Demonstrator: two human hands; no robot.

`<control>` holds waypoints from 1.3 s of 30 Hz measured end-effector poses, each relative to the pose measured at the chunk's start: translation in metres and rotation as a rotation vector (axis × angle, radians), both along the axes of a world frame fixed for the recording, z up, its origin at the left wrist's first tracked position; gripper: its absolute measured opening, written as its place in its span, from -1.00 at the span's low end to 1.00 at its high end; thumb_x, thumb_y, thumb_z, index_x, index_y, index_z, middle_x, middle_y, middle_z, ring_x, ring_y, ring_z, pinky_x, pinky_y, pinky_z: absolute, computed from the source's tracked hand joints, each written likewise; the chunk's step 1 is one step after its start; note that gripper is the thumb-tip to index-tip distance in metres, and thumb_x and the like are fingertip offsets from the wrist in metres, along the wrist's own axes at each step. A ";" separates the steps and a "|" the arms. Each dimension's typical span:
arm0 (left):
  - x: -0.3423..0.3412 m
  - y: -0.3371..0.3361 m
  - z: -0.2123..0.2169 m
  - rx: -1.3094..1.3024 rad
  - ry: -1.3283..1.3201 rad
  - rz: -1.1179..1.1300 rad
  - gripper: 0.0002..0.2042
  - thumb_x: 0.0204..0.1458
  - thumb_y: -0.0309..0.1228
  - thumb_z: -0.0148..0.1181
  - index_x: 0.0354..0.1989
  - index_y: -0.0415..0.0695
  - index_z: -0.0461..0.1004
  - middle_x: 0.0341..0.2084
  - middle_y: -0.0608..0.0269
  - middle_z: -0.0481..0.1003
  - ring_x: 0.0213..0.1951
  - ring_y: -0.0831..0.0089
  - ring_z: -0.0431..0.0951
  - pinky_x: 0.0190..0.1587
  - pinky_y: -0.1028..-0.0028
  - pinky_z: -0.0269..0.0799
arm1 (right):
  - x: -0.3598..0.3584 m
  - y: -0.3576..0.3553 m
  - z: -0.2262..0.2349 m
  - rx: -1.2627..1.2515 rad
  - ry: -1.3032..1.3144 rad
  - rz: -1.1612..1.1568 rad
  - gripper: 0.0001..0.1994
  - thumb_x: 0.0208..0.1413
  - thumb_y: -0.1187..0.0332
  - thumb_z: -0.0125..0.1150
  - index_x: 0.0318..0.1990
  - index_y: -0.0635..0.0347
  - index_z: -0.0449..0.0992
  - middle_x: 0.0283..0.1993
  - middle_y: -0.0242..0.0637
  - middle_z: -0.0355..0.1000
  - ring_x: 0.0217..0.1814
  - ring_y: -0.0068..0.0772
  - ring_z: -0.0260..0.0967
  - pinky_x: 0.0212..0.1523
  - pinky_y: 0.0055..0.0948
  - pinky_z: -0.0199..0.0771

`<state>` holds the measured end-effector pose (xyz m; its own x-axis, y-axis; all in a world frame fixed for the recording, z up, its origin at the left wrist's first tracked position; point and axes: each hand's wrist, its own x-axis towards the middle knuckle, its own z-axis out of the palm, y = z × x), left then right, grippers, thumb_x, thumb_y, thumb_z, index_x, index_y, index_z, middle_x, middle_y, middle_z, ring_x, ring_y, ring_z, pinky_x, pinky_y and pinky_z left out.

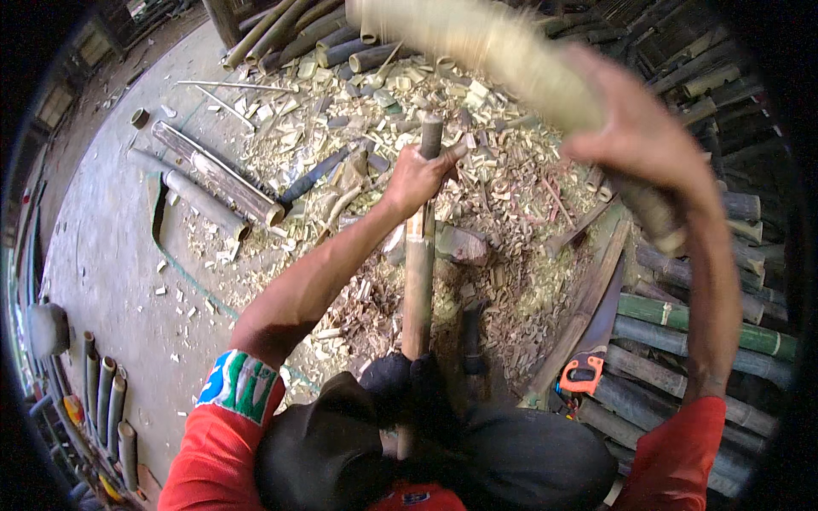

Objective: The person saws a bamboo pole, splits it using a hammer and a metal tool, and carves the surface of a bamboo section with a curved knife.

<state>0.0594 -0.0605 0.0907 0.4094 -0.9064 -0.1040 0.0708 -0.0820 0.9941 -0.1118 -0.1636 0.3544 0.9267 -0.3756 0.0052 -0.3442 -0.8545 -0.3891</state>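
Observation:
My left hand (423,176) is closed around the upper part of an upright wooden pole (417,294), thumb pointing right. The pole's dark round end (432,128) sticks out above the fist, and its lower part runs down between my dark-trousered knees (341,426). Raised at the upper right, my right hand (635,115) grips a thick, pale cylindrical length of bamboo (486,47). Motion blurs this piece, and its darker lower end (656,213) passes beside my forearm. Behind the pole, a wooden block (460,245) lies among the chips.
Wood chips and shavings (528,307) cover the ground ahead. Two bamboo lengths (226,175) lie on grey concrete at left. Bamboo poles (682,319) are stacked at right, near an orange-handled saw (582,373). More tubes (341,51) lie at the back; short ones (106,396) stand at left.

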 end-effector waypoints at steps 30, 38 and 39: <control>-0.008 -0.006 -0.009 0.099 -0.079 -0.002 -0.54 0.16 -0.01 0.34 -0.50 -0.22 0.58 -0.67 0.25 0.53 -0.67 0.54 0.40 -0.56 0.38 0.30 | -0.030 -0.040 -0.008 -0.304 -0.055 -0.197 -0.07 -0.20 0.22 0.48 0.36 0.47 0.23 0.32 0.13 0.34 0.35 -0.04 0.33 0.33 -0.24 0.32; -0.006 -0.006 -0.002 0.043 -0.026 0.046 -0.55 0.17 -0.07 0.34 -0.59 -0.21 0.55 -0.76 0.32 0.43 -0.70 0.54 0.34 -0.60 0.39 0.21 | -0.040 -0.035 -0.037 -0.180 0.031 -0.233 -0.41 -0.16 0.31 0.45 0.07 0.33 0.40 -0.10 -0.13 0.54 -0.03 -0.12 0.51 0.07 -0.14 0.50; -0.006 -0.002 -0.003 0.056 -0.022 0.045 -0.55 0.17 -0.07 0.33 -0.59 -0.21 0.55 -0.76 0.32 0.43 -0.71 0.54 0.33 -0.61 0.39 0.21 | -0.037 -0.017 -0.048 -0.385 0.329 -0.062 -0.41 -0.18 0.36 0.43 0.08 0.32 0.40 -0.07 -0.10 0.53 -0.01 -0.11 0.50 0.06 -0.12 0.51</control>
<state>0.0537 -0.0622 0.0877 0.4524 -0.8800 -0.1447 0.0537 -0.1351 0.9894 -0.1493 -0.1802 0.3062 0.8784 -0.4586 -0.1343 -0.4505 -0.8885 0.0873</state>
